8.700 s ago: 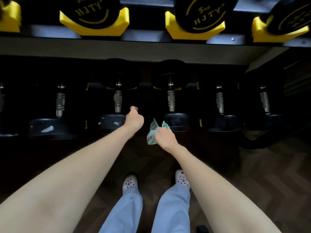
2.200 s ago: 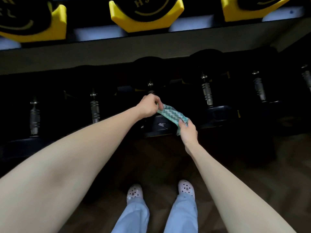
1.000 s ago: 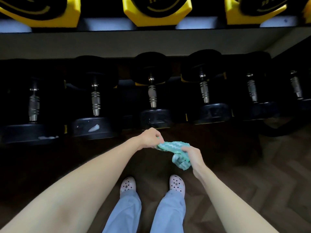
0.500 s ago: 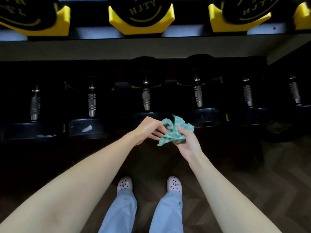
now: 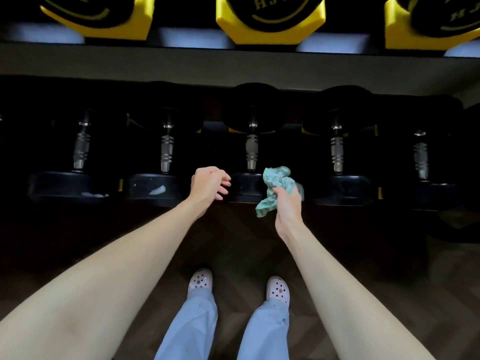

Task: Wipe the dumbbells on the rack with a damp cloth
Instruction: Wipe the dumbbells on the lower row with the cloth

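Here: five dumbbells point(image 5: 252, 152) below, three above; hands apart, right hand point(image 5: 287, 206) clutching one cloth point(image 5: 276, 179), left hand point(image 5: 207, 187) loose.

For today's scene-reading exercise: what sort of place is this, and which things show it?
Most likely a gym's free-weights area: a tiered rack holds rows of black dumbbells, the upper ones in yellow cradles.

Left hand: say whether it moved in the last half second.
Yes. The left hand released the cloth and shifted left off the near head of the middle dumbbell.
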`<state>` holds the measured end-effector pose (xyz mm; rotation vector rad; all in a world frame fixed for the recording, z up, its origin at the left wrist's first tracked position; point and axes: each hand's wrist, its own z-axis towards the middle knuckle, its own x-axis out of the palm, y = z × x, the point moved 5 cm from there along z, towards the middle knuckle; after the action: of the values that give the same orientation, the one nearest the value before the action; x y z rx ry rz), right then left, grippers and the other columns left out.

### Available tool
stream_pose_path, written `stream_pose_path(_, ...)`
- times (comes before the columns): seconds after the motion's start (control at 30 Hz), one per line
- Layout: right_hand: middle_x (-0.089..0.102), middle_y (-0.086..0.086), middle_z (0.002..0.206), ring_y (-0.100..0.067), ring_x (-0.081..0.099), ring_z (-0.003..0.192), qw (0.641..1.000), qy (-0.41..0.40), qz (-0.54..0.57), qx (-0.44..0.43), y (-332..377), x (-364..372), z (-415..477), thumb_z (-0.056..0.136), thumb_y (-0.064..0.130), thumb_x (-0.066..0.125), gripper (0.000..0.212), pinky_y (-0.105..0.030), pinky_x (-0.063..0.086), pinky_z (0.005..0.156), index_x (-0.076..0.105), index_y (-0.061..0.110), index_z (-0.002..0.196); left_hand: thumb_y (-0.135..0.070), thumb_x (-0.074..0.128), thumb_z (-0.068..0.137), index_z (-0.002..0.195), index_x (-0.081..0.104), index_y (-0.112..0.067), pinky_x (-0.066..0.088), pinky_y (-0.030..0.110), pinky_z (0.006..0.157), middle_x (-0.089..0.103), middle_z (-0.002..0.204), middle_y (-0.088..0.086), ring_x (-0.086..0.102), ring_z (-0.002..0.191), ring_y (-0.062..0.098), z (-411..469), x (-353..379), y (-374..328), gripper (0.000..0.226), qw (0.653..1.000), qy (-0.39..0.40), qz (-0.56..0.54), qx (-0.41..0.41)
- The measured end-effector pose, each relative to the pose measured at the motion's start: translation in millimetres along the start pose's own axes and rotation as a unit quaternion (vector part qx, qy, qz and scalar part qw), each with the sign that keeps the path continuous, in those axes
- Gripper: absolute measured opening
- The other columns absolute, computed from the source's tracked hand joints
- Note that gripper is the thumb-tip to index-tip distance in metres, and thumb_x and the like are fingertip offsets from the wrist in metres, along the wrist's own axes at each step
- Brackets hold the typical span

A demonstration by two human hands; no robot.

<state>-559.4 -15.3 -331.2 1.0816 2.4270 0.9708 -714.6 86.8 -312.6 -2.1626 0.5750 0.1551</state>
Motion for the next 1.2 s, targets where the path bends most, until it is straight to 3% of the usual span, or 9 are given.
stream_pose_path(0.13,0.059,0.004,0.096,-0.017,0.056,0.091,0.966,0.076,-0.212,-0.129,8,33,-17,0.088,0.003,0.047,0.031,-0.033,0.047,0.08,0.056,0.018,0.114,-0.006,0.049,0.088,0.084,0.065,-0.007,0.041,0.012,0.038,0.065,0.079,0.005,0.057,0.058,0.013,-2,-11,-2,0.017,1.0,-0.028,0.003,0.005)
stream_pose_path(0.33,0.051,-0.001,0.135,-0.021,0.036,0.131,0.768,0.203,-0.518,-0.317,-16,68,-41,0.089,-0.002,0.044,0.044,-0.02,0.003,0.112,0.053,0.012,0.13,-0.009,0.047,0.087,0.086,0.065,-0.008,0.042,0.019,0.049,0.064,0.084,0.006,0.055,0.063,0.012,-4,-34,-8,0.018,0.997,-0.052,0.039,0.028)
stream_pose_path(0.5,0.05,0.001,0.134,-0.017,0.037,0.13,0.712,0.221,-0.579,-0.33,-12,36,-47,0.085,-0.004,0.048,0.043,-0.023,0.032,0.105,0.055,0.011,0.125,-0.008,0.044,0.089,0.09,0.063,-0.008,0.04,0.019,0.049,0.064,0.089,0.007,0.054,0.063,0.01,-5,-31,-5,0.02,0.998,-0.026,0.057,0.022)
stream_pose_path(0.6,0.052,-0.002,0.129,-0.019,0.046,0.123,0.73,0.159,-0.596,-0.295,-13,6,-51,0.088,0.003,0.048,0.036,-0.024,0.039,0.094,0.054,0.011,0.123,-0.008,0.045,0.089,0.089,0.063,-0.008,0.041,0.016,0.045,0.064,0.089,0.006,0.054,0.061,0.01,-10,-20,-4,0.018,0.998,0.007,0.063,0.018)
stream_pose_path(0.77,0.059,-0.016,0.113,-0.032,0.055,0.101,0.862,-0.145,-0.478,-0.089,3,-54,-50,0.094,0.011,0.041,0.026,-0.031,0.037,0.078,0.054,0.007,0.116,-0.006,0.046,0.089,0.087,0.063,-0.007,0.042,0.014,0.043,0.064,0.087,0.007,0.054,0.058,0.01,-11,-8,-12,0.018,0.997,0.032,0.063,0.016)
stream_pose_path(0.87,0.058,-0.009,0.094,-0.018,0.05,0.077,0.897,-0.135,-0.412,-0.084,24,-49,-47,0.089,0.006,0.047,0.011,-0.027,0.034,0.065,0.055,0.011,0.096,-0.003,0.041,0.09,0.087,0.062,-0.008,0.042,0.014,0.042,0.063,0.086,0.006,0.053,0.056,0.009,-9,-10,-24,0.022,0.998,0.032,0.058,0.023)
stream_pose_path(1.0,0.052,-0.003,0.079,-0.019,0.051,0.074,0.985,-0.078,-0.132,-0.082,51,-24,-51,0.079,-0.003,0.046,0.016,-0.028,0.04,0.062,0.048,0.013,0.074,0.0,0.043,0.09,0.105,0.059,-0.009,0.049,0.021,0.055,0.063,0.097,0.007,0.058,0.069,0.013,-3,-14,-40,0.024,0.994,0.089,0.059,0.035)
stream_pose_path(1.13,0.06,-0.005,0.078,-0.022,0.059,0.073,0.999,0.03,0.035,-0.02,75,5,-48,0.077,0.003,0.039,0.017,-0.034,0.048,0.07,0.055,0.008,0.082,-0.006,0.058,0.084,0.124,0.055,-0.016,0.044,0.027,0.087,0.055,0.119,-0.001,0.05,0.111,0.015,-6,3,-65,0.042,0.955,0.273,0.1,0.057)
stream_pose_path(1.2,0.066,-0.011,0.088,-0.028,0.065,0.084,0.992,0.077,0.103,0.0,86,15,-36,0.075,0.007,0.04,0.028,-0.042,0.051,0.084,0.06,0.003,0.094,-0.013,0.059,0.082,0.108,0.064,-0.013,0.036,0.029,0.094,0.056,0.116,-0.002,0.049,0.109,0.016,-4,10,-74,0.027,0.934,0.326,0.136,0.045)
